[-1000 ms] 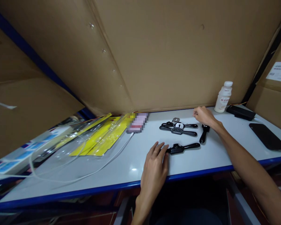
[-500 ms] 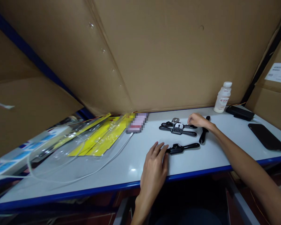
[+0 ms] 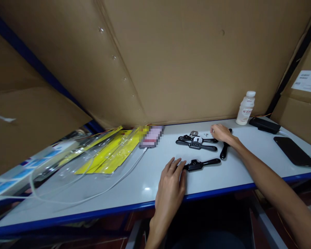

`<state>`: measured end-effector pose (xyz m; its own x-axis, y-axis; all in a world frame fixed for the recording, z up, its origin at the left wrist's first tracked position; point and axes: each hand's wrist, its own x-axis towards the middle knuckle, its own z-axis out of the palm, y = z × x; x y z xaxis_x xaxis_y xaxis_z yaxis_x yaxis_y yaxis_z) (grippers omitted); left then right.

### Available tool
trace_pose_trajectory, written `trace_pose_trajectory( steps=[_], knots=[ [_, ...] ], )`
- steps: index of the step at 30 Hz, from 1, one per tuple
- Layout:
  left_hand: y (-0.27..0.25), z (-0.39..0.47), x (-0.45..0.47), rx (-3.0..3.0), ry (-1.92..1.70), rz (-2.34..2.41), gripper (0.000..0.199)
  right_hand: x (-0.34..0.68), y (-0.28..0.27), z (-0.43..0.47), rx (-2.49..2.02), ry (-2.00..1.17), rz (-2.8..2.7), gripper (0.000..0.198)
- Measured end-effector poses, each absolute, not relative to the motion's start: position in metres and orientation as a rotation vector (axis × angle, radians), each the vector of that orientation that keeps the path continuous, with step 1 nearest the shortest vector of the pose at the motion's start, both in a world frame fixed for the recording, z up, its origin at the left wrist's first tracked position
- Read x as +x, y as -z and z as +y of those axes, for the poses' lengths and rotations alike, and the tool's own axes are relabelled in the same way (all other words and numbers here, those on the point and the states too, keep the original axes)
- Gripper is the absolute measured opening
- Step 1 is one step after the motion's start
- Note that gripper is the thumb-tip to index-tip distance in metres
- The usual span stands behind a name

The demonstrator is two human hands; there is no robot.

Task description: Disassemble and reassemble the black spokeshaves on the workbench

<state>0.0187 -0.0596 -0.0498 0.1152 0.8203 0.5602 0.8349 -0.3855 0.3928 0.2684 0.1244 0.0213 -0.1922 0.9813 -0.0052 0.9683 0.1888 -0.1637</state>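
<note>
My left hand point(image 3: 171, 178) is closed over the left handle of a black spokeshave point(image 3: 196, 165) near the table's front edge; its right handle sticks out bare. Farther back, my right hand point(image 3: 221, 133) hovers low over the table with curled fingers, and I cannot see whether anything is between them. Just left of those fingers lies a small metal screw point(image 3: 206, 134). Another black spokeshave body point(image 3: 196, 145) lies in a group with a similar tool behind it, a round silver cap point(image 3: 197, 139) and a flat metal blade point(image 3: 194, 133). One more black spokeshave point(image 3: 224, 150) lies crosswise, partly under my right wrist.
To the left are yellow-backed clear packages point(image 3: 111, 155), a phone point(image 3: 151, 136) on a white cable point(image 3: 114, 185), and a white-and-blue box point(image 3: 23, 173). A bottle point(image 3: 245, 109), a black device point(image 3: 264, 125) and a dark phone point(image 3: 295, 151) lie right. Cardboard point(image 3: 171, 62) walls the back.
My right hand has shifted slightly right, and the small screw now shows on the table beside its fingers. My left hand and its spokeshave have stayed in place.
</note>
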Motion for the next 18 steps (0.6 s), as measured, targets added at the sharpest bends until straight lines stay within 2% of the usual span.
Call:
trace_pose_trajectory(
  steps=[7, 12, 18],
  knots=[
    [0.049, -0.059, 0.019, -2.336, 1.129, -1.724, 0.036, 0.264, -0.019, 0.124, -1.853, -0.132, -2.37, 0.022],
    [0.05, -0.06, 0.019, -2.333, 1.128, -1.72, 0.035, 0.26, -0.014, 0.126, -1.834, -0.104, -2.41, 0.03],
    [0.049, -0.06, 0.02, -2.326, 1.149, -1.727, 0.035, 0.254, -0.009, 0.128, -1.779, -0.091, -2.474, 0.027]
  ],
)
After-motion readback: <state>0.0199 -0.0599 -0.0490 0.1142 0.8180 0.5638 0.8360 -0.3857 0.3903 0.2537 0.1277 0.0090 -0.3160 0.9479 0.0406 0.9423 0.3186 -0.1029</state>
